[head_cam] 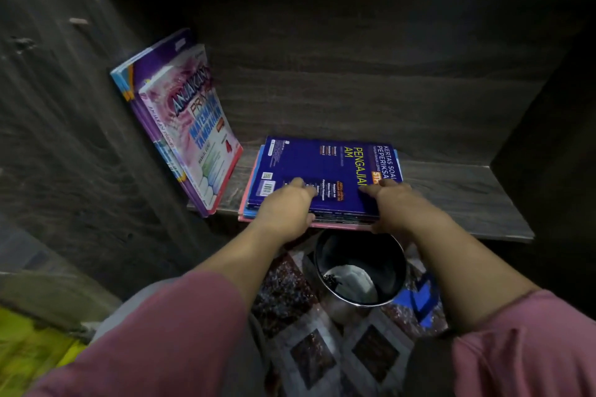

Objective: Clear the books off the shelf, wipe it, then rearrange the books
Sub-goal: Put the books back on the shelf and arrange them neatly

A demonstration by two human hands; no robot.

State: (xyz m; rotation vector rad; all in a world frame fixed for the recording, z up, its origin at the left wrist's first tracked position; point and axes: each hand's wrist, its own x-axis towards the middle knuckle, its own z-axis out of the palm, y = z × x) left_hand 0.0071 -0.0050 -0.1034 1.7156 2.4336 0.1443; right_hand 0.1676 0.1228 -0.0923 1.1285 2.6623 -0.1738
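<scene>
Far to the left of the left hand, a few thin glossy paperback books (180, 126) stand tilted. Their tops lean against the side wall, and the front cover is pink and white with blue lettering. They rest on the shelf (458, 200), a flat board of dark, matte, wood-grain laminate with a straight front edge.

The left hand (287, 206) grips the near left part of a stack of books (322, 171). Its thumb is pressed on the top cover and a fingertip shows curled under the front edge. The stack lies flat on the shelf, with its front edge slightly past the shelf's lip. It is made of thin softcovers: a shiny dark blue one with yellow and white print on top, and pink and light blue edges below.

The right hand (390, 203) holds the near right part of the same stack, with the thumb and one finger on the cover and the other fingers wrapped beneath.

Below and between both hands stands a round bin (361, 267) with a shiny metal rim and something pale crumpled inside. It stands on a mat (322, 351) patterned in squares. Soft pink sleeves (180, 332) cover the upper arms.
</scene>
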